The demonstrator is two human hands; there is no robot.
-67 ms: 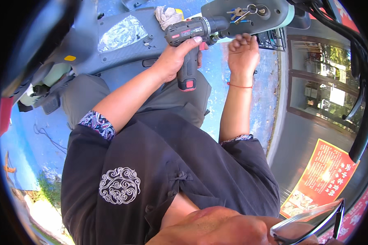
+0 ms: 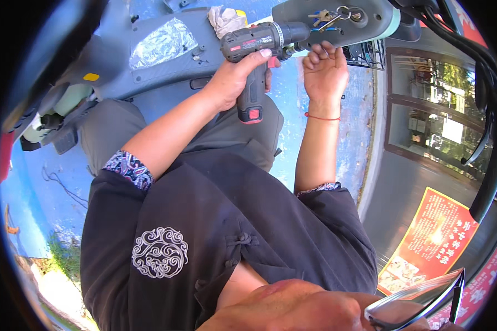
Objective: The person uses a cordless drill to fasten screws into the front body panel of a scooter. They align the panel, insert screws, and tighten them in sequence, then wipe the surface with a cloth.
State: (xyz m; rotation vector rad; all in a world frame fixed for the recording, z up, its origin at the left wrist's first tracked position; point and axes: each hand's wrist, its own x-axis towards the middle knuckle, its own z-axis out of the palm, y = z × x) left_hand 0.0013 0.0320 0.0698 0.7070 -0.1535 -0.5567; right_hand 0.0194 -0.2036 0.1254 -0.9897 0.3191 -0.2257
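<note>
Drill (image 2: 253,41) in left hand (image 2: 233,81), right hand (image 2: 325,74) near.

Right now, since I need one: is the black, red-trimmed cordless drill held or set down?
Held: the drill has the left hand around its grip.

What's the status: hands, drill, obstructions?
Left hand gripping black-and-red pistol-shaped cordless drill. Right hand half-curled near grey plastic panel; grip unclear. Ringed metal keys beside thin blue bit, possibly obstructing.
</note>
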